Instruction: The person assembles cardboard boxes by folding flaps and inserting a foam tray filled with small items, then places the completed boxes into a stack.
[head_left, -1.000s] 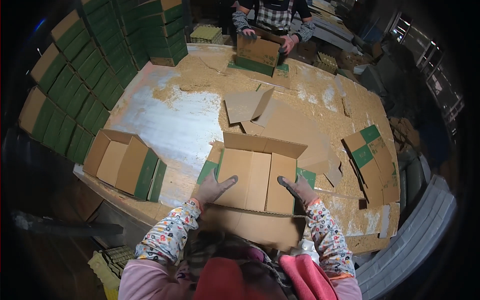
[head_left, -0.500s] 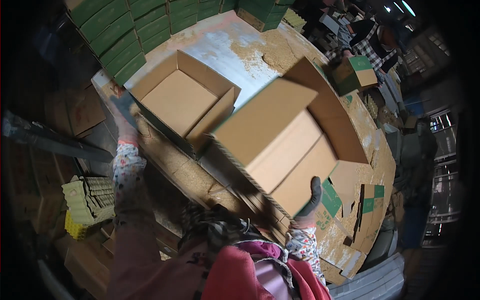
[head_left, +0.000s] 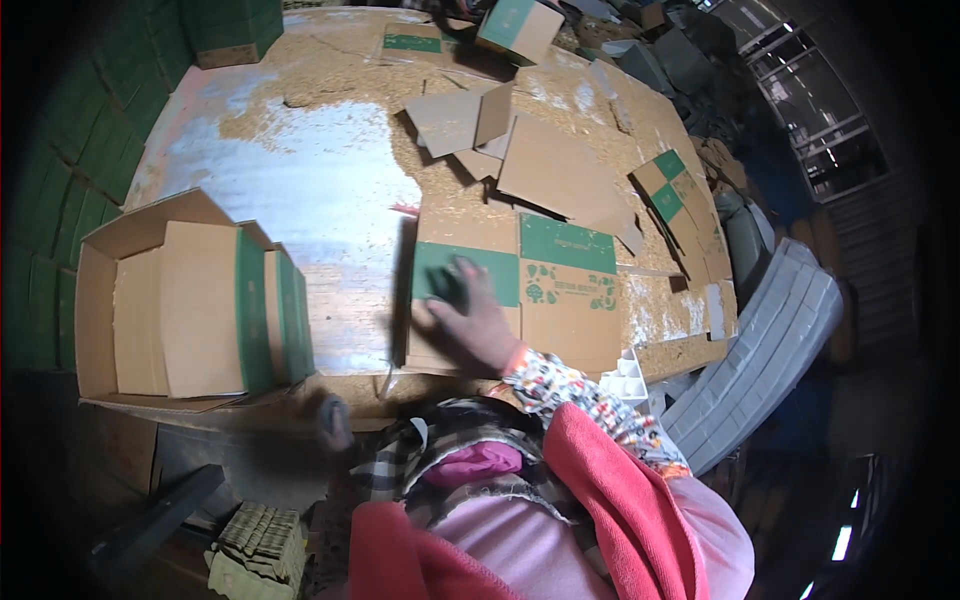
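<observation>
Along the near side of our worktable, a flattened green-and-brown cardboard carton lies beneath our right hand, its fingers loosely spread, gripping nothing. Our left hand is too blurred to tell. We judge the carton light, fairly stiff, best lifted by its left edge.

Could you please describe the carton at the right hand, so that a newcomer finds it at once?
On the large table, go to the near edge, right of the open box. A flat brown-and-green carton lies there. Unlike the carton farther right, it has the person's right hand over it.
</observation>
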